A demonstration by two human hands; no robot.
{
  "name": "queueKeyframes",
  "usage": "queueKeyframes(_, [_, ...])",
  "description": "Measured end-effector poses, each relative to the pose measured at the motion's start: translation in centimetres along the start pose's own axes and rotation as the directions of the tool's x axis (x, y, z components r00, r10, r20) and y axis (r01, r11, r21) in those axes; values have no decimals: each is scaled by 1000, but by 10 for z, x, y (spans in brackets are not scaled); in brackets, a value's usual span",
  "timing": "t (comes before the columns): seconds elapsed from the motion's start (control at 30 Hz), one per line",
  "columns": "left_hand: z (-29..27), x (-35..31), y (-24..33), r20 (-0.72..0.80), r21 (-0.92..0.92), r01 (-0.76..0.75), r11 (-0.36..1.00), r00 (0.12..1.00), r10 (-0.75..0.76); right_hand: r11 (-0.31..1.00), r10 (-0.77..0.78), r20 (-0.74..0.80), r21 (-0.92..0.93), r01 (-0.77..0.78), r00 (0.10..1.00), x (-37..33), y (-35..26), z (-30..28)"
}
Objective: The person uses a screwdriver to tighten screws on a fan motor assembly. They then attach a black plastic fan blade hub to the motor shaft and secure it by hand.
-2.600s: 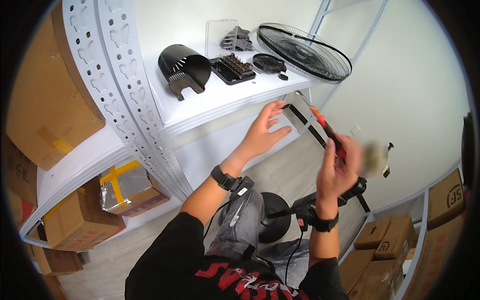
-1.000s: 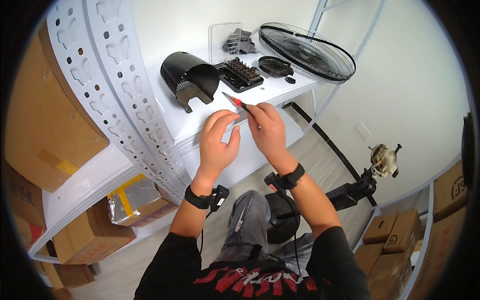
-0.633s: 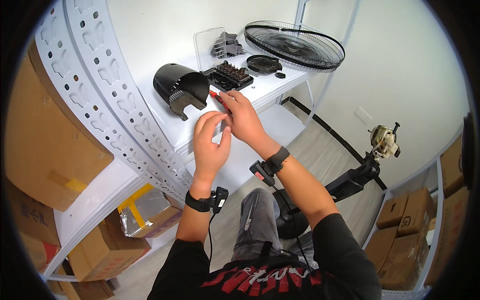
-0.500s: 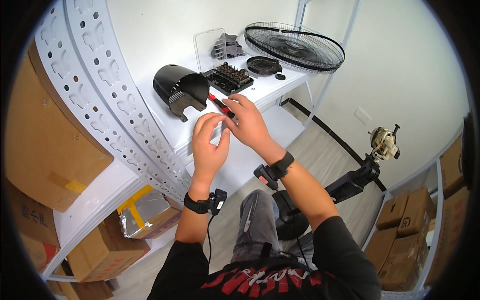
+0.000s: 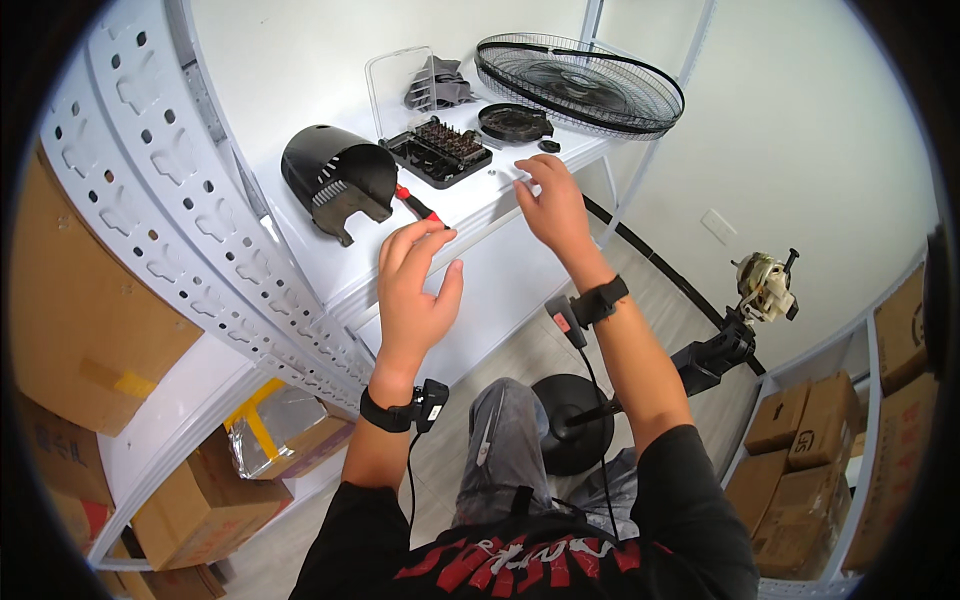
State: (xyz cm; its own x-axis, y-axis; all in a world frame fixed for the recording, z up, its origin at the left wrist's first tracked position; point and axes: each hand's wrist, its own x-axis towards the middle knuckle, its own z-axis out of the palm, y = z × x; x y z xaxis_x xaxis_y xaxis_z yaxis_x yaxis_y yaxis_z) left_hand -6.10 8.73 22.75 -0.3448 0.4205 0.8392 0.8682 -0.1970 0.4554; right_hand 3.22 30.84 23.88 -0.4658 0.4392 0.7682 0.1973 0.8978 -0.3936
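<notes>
My left hand [image 5: 414, 295] hovers in front of the white shelf's front edge, fingers curved and thumb held apart, with nothing visible in it. Just beyond its fingertips lies a red-and-black screwdriver [image 5: 418, 206], its near end close to them. My right hand [image 5: 556, 210] is over the shelf edge farther right, fingers bent and apart from the thumb, no object showing between them. The nearest thing to it is a tiny metal piece [image 5: 491, 171] on the shelf. A black curved housing [image 5: 340, 180] stands left of the screwdriver. Behind sits an open bit case [image 5: 440, 152] with several bits.
On the white shelf [image 5: 510, 205] also lie a round black cover [image 5: 514, 123], a small black knob [image 5: 549, 146], a grey cloth [image 5: 440, 84] and a fan grille [image 5: 580, 85]. A fan stand with exposed motor [image 5: 765, 287] rises at right. Cardboard boxes [image 5: 215, 505] fill side racks.
My right hand has moved right, away from my left hand and the screwdriver. My left hand stays in nearly the same place. The whole view has shifted slightly.
</notes>
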Motion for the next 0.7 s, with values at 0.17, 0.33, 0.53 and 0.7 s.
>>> queueKeyframes(0.17, [-2, -3, 12, 72, -98, -21, 995, 997, 28, 963, 72, -68, -254, -87, 995, 29, 71, -3])
queueKeyframes(0.33, [4, -6, 18, 126, -171, -3, 985, 992, 24, 959, 48, 120, -282, -12, 992, 27, 97, 5])
queueKeyframes(0.53, [14, -5, 20, 156, -233, 9, 973, 987, 28, 948, 120, 139, -310, -72, 983, 32, 96, -3])
queueKeyframes(0.7, [24, 0, 24, 188, -349, 87, 933, 982, -21, 968, 24, 79, -251, -4, 997, 28, 92, -3])
